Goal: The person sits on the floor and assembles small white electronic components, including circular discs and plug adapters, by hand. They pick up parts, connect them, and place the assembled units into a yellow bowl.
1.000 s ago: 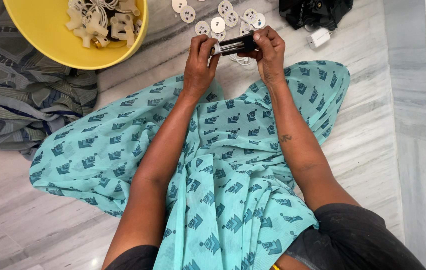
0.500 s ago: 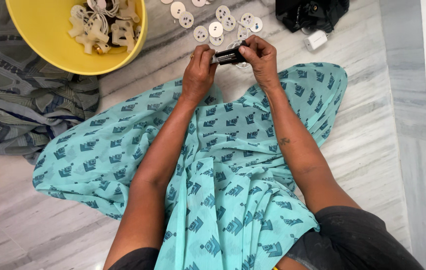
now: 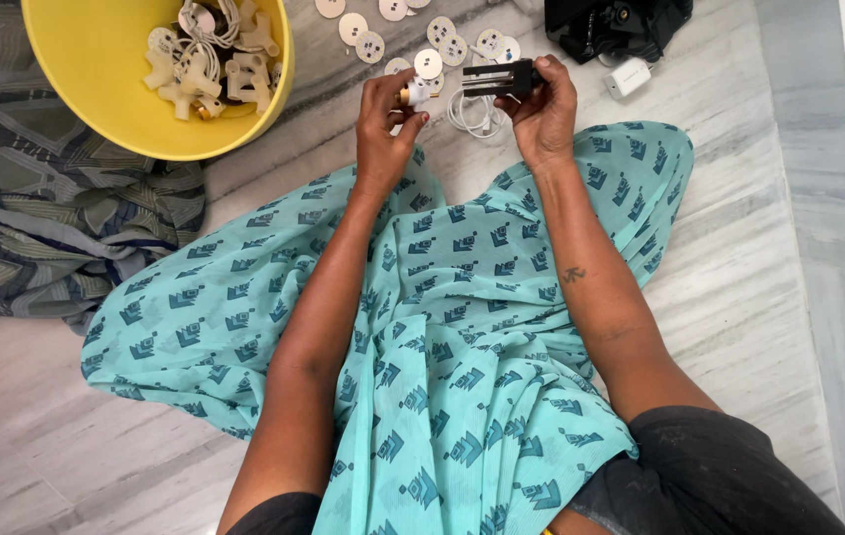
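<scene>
A folded grey patterned cloth (image 3: 36,218) is lying at the far left, at about nine o'clock from the hands. Just above it, at ten o'clock, a yellow bowl (image 3: 96,99) is sitting on the marble floor (image 3: 769,297), holding a heap of cream plastic plug parts (image 3: 207,59) and white cord.

Toward the middle, the left hand (image 3: 386,124) is pinching a small white plug piece with a brass tip (image 3: 413,93) between thumb and fingertips, the fingers curled narrowly around it. Round white discs (image 3: 429,63) are lying scattered on the floor at twelve o'clock from this hand, and a loop of white cable (image 3: 472,111) is resting on the floor between the two hands.

Just right of the plug piece, and slightly apart from it, the right hand (image 3: 541,114) is gripping a black rectangular tool (image 3: 500,78) by its right end, fingers closed around it, the tool pointing toward nine o'clock at the left hand.

At one o'clock from the right hand a black bag (image 3: 621,25) is lying, with a small white adapter (image 3: 628,77) just beside it. A teal patterned garment (image 3: 442,327) is covering the person's lap at six o'clock.
</scene>
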